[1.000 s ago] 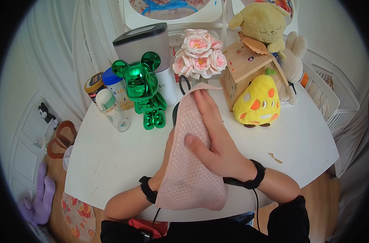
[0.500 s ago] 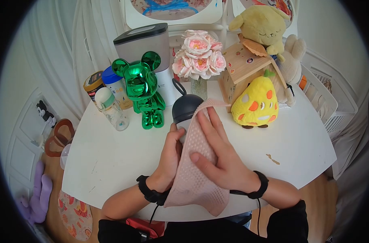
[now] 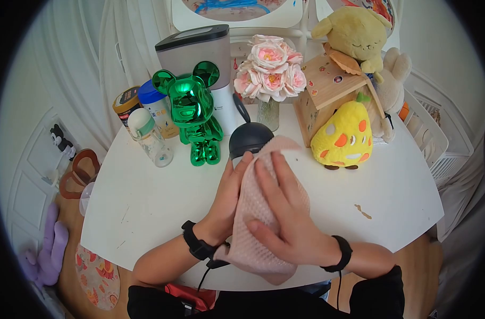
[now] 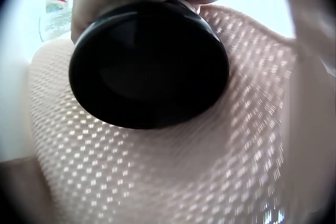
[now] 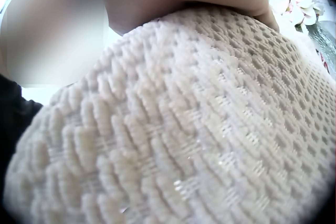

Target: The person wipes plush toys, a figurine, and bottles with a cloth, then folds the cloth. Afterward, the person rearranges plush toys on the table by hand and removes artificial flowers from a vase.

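In the head view, my left hand (image 3: 225,199) grips a bottle with a dark domed lid (image 3: 249,139) and a carrying loop. Its round black base (image 4: 149,69) faces the left wrist camera. Most of the bottle's body is hidden behind a pink textured cloth (image 3: 248,204) draped along it. My right hand (image 3: 290,223) presses the cloth against the bottle, its fingers lying long over the fabric and the thumb spread apart. Close up in the right wrist view, the cloth's knobbly weave (image 5: 157,119) fills most of the picture below the hand.
Behind the bottle stands a glass vase (image 3: 268,114) of pink flowers. To the left are a shiny green bear figure (image 3: 192,106), a clear baby bottle (image 3: 152,141) and tubs. A yellow plush (image 3: 342,135) leans by a wooden house (image 3: 327,80) on the white table (image 3: 381,186).
The bottle's dark lid, mostly hidden behind the cloth a second ago, now shows above it. The right hand and cloth have slid lower along the bottle; the left fingers sit near the lid.
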Demonstrator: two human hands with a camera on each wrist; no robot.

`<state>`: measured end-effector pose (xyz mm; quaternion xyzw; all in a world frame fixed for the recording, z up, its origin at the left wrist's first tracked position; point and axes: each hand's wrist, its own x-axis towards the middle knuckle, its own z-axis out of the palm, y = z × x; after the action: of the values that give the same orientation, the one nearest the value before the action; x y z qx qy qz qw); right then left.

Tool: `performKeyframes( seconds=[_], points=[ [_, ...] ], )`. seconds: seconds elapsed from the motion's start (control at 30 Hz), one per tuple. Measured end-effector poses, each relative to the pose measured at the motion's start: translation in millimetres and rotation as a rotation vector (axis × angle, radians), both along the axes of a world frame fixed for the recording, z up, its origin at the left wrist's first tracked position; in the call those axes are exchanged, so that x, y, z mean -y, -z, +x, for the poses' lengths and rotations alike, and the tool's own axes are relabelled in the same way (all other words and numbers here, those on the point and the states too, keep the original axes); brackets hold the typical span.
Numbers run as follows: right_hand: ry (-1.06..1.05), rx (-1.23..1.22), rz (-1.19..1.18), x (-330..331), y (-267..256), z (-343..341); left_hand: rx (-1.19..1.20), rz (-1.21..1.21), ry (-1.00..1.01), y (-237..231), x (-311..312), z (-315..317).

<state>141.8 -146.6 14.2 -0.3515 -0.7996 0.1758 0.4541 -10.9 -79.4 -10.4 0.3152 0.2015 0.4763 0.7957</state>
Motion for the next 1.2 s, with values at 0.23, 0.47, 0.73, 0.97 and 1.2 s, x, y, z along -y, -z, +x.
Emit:
performKeyframes(
  seconds=[0.23, 0.47, 0.73, 0.97, 1.2],
  points=[
    [0.015, 0.131, -0.034, -4.6, -10.0, 19.0, -0.087, 0.097, -0.063, -21.7, 12.9, 0.8],
    [-0.06, -0.09, -0.14, -36.7, -33.6, 29.4, -0.147, 0.12, 0.164, -12.6, 2.2, -1.6],
    [0.019, 0.077, -0.036, -12.2, -11.1, 5.8, -0.038, 0.008, 0.102, -22.1, 2.7, -6.9],
    [-0.047, 0.19, -0.021, 3.6, -5.6, 5.1, -0.1, 0.004, -0.047, -17.6, 12.2, -1.1],
    [0.071, -0.032, 0.02, -41.6, -26.3, 26.7, -0.244, 0.215, 0.071, -25.0, 23.0, 4.3]
  ],
)
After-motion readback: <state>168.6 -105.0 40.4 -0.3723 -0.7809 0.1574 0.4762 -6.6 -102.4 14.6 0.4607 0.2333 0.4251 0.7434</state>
